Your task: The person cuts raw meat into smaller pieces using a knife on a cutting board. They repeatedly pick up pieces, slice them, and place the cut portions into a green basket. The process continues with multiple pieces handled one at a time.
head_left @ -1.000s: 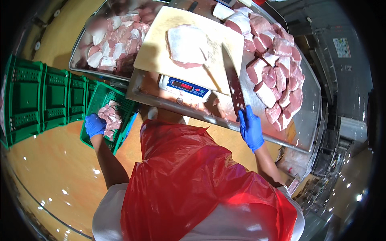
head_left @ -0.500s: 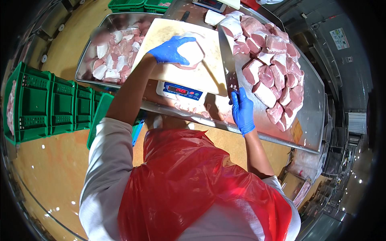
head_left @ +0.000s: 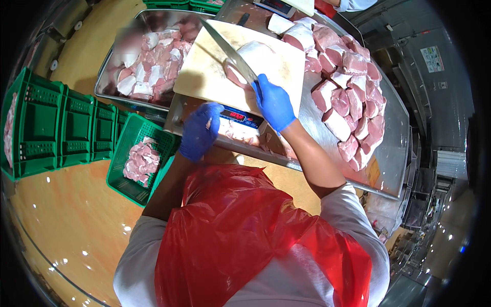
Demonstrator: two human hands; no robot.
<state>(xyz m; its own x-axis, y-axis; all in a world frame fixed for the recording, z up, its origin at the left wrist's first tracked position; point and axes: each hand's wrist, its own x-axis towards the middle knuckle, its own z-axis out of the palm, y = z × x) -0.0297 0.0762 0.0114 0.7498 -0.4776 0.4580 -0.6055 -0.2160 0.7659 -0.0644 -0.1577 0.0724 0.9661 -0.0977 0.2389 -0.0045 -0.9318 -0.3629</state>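
My right hand is closed on the handle of a long knife, whose blade lies diagonally over a slab of pork on a pale cutting board. My left hand is closed at the board's front, left of a digital scale; its fingers curl over a small pale-pink scrap of meat. Trimmings lie along the steel table edge. A green basket holding scraps stands at lower left of the board.
A steel tray of meat cuts is at upper left; a large heap of pork pieces covers the table's right. Stacked green crates line the left. Another person's sleeve shows at the top right, beside a second board.
The knife rose from right of the board and swung left across the slab. My left hand went from the basket onto the slab, then down to the board's front.
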